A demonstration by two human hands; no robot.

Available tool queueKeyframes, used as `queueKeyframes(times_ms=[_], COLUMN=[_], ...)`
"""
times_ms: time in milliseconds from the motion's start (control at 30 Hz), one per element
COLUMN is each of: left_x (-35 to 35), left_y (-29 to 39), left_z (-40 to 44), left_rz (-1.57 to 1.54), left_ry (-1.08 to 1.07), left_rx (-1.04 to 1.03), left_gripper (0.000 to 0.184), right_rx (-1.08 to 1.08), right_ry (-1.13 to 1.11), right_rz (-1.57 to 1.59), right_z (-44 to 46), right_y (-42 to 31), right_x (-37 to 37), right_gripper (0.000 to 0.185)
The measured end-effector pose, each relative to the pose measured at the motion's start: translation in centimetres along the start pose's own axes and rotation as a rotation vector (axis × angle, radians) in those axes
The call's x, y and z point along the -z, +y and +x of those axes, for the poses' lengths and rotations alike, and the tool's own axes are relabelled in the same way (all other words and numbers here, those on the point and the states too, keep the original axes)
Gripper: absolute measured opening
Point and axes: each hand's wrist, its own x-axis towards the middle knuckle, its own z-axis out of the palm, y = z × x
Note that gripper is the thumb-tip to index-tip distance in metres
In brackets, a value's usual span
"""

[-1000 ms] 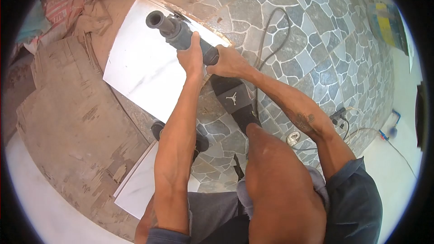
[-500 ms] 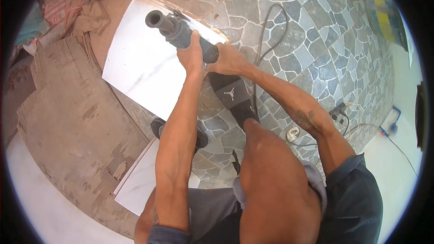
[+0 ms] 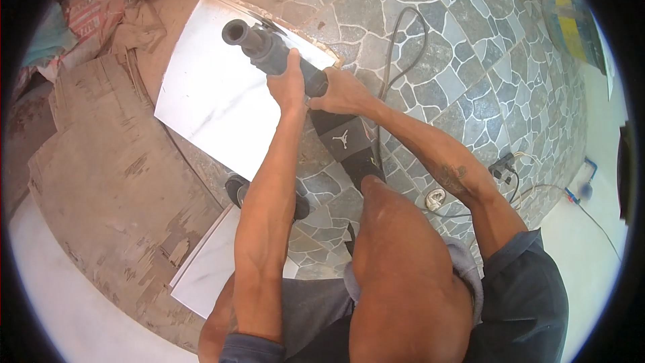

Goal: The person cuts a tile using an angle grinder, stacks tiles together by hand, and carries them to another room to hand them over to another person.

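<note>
A dark power tool (image 3: pixel 272 54) with a round hollow nozzle lies across the upper right of a white marbled tile (image 3: pixel 215 87). My left hand (image 3: pixel 287 87) is closed on the tool's body, thumb along its top. Just to the right, my right hand (image 3: pixel 341 93) grips the rear end of the same tool. The tool's working part is largely hidden beneath it, near the tile's rough, chipped upper edge. My black sandal (image 3: pixel 341 138) is beside the tile's right corner, below my right hand.
Worn plywood (image 3: pixel 121 188) covers the left side, with crumpled sacks (image 3: pixel 101 17) above it. Another white tile (image 3: pixel 205 272) lies at lower left. A cable (image 3: pixel 392 54) loops over the stone-patterned floor (image 3: pixel 443 94). A bucket (image 3: pixel 574 33) stands at upper right.
Both hands and the tool have shifted very slightly to the right in view. The grip on the tool looks the same.
</note>
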Motion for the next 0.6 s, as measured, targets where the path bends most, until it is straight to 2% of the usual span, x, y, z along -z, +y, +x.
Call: queueKeyframes(times_ms=[500, 600], left_x=[-0.3, -0.2], left_y=[0.1, 0.1], left_z=[-1.2, -1.2], left_rz=[0.02, 0.025], left_ry=[0.021, -0.005], left_rx=[0.01, 0.014], left_gripper=[0.057, 0.056], right_rx=[-0.059, -0.041], right_ry=[-0.02, -0.055], right_rz=[-0.04, 0.028], right_z=[-0.8, -1.1], right_y=[0.2, 0.0], right_x=[0.2, 0.8], right_gripper=[0.07, 0.071])
